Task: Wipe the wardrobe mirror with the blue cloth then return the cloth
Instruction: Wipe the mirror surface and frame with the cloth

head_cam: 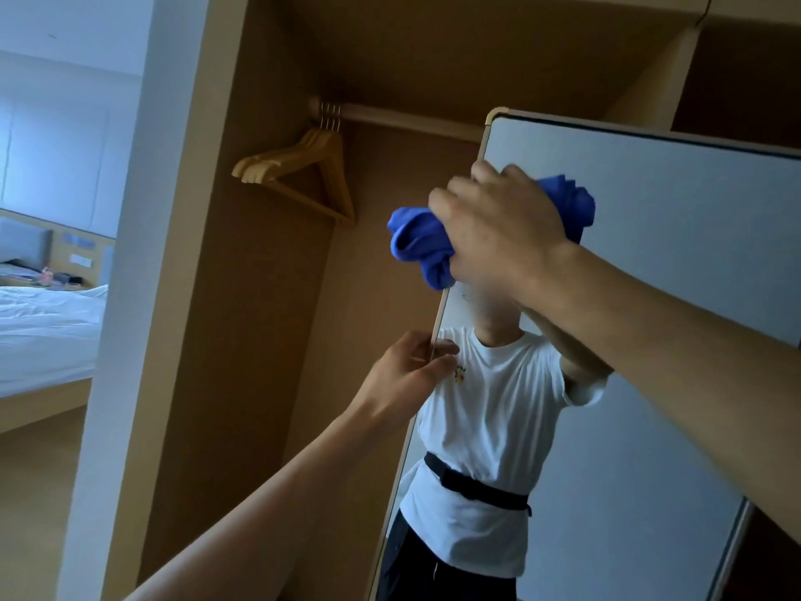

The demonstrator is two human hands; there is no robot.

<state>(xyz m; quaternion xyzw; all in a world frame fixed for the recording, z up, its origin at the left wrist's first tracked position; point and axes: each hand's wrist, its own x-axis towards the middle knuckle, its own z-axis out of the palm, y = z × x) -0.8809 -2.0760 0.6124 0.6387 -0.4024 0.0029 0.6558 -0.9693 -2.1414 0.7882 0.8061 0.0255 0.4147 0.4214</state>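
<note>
While the left hand (411, 366) pinched the mirror's frame edge, apparently to steady the panel, the right hand (498, 227) pressed the bunched blue cloth (416, 240) against the wardrobe mirror (672, 236) near its upper left edge.

hangers (303, 175) left of mirror (676, 236)

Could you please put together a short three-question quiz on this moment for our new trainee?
1. Which hand holds the blue cloth at the mirror? A) left B) right C) both
2. True or false: the wardrobe rail carries no hangers.
3. What does the left hand grip?
Key: 1 B, the right hand; 2 false, wooden hangers hang on it; 3 the mirror's side edge.
</note>
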